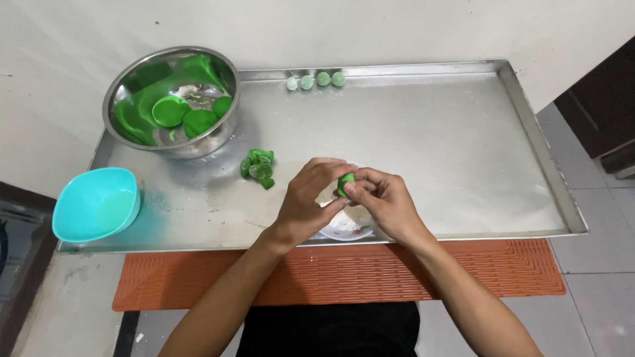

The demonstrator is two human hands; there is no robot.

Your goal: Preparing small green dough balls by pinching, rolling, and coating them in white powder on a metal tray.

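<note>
On tray (463, 145): bowl (171, 99) far-left, four balls (315, 80) at back rim, dough bits (258, 167) near bowl, tub (96, 202) on left edge.

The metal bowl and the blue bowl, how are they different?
The metal bowl is shiny silver; the blue bowl is pale turquoise. The metal bowl looks bigger than the blue bowl. The metal bowl holds green dough lumps, while the blue bowl shows none. The metal bowl sits at the tray's back corner; the blue bowl sits at its front corner. Both are open and upright.
</note>
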